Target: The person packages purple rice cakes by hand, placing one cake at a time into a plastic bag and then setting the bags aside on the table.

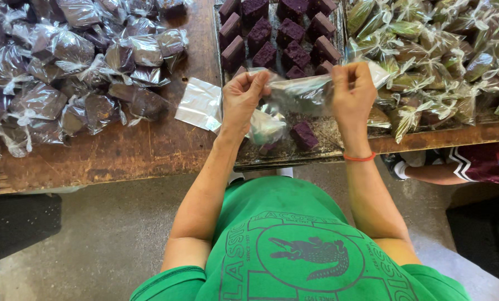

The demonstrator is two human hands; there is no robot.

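**A clear bag held open above the tray of purple blocks**

A clear plastic bag (302, 92) is pinched at its mouth by both hands and held stretched above the metal tray (322, 146); the left hand (243, 100) grips one end of the mouth between thumb and fingers, the right hand (352, 92) the other end, so both are closed on the film. The near edge of the tray overhangs the front edge of the wooden worktop (121, 150); on the person's side of that edge only grey concrete floor (99, 239) is seen, open and unblocked. The bag is thin, glossy and crumpled; whether anything is inside it cannot be told. A single purple block (303, 135) lies loose on the tray just below the bag; further back on the tray, rows of purple blocks (280, 33) are lined up close together. Left of the tray a flat empty bag (199, 104) lies on the worktop; further left a heap of bagged purple pieces (65, 67) is piled. Right of the tray a heap of bagged green pieces (439, 50) is spread.
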